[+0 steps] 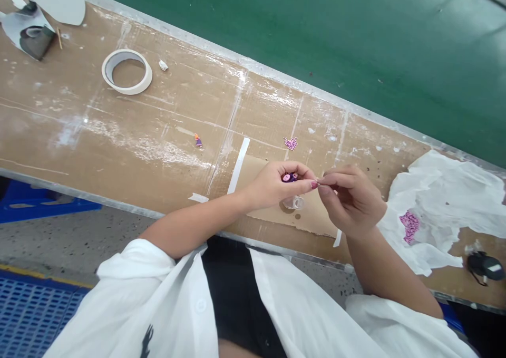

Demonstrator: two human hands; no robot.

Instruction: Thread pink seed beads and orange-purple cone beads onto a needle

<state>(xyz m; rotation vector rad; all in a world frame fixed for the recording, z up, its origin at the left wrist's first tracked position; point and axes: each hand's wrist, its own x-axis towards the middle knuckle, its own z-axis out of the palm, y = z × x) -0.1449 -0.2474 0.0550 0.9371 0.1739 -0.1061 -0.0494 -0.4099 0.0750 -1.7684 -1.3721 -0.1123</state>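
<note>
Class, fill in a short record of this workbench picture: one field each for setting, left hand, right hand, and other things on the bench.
Setting: cardboard-covered bench beside a green belt
Left hand: pinches a small purple piece
Right hand: fingertips meet the left hand's
Below the hands: small clear cup
Other things: tape roll, pink glitter heart, white cloth

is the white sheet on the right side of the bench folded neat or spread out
Spread out and crumpled: the white sheet lies loosely opened over the bench, wrinkled, with a pile of pink bits on it.
</note>
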